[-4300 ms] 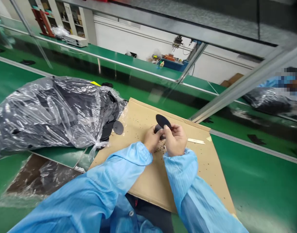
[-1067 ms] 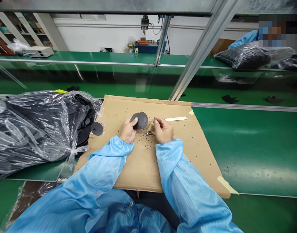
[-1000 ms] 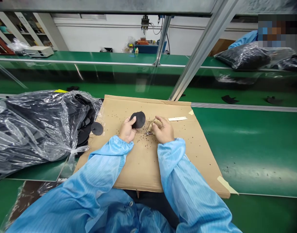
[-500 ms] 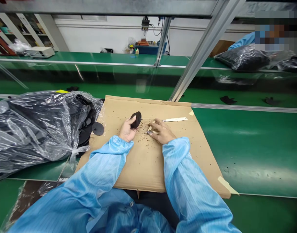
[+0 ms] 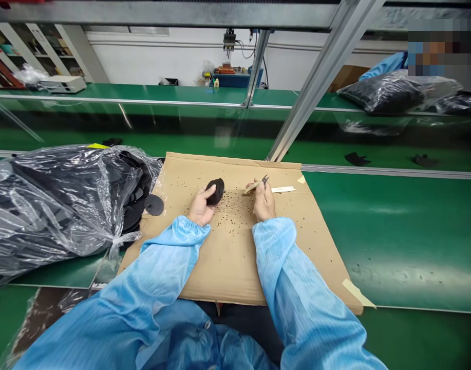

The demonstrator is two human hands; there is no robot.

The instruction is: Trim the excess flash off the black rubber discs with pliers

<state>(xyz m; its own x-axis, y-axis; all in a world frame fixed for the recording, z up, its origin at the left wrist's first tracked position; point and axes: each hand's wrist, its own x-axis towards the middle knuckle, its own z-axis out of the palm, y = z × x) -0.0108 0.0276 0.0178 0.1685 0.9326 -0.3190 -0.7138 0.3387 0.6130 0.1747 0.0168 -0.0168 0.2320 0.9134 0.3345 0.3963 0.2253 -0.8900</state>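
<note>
My left hand is closed around a stack of thin black discs, held tilted over the cardboard sheet. To its right, my right hand grips small cutting pliers with tan handles. Their dark jaws point up and away, apart from the discs. Just beyond the right hand lies a flat white strip-like tool, partly hidden by that hand. Small black crumbs are scattered on the cardboard between the hands. One loose black disc lies at the cardboard's left edge.
A clear plastic bag full of black discs stands at left. Masking tape sits on the cardboard's right corner. A slanted metal post rises behind it. Across the bench are another filled bag and a person's blue sleeve.
My right hand has turned and moved slightly right; the pliers' jaws, low and pointing left before, now point up and away. My left hand still holds the black discs.
</note>
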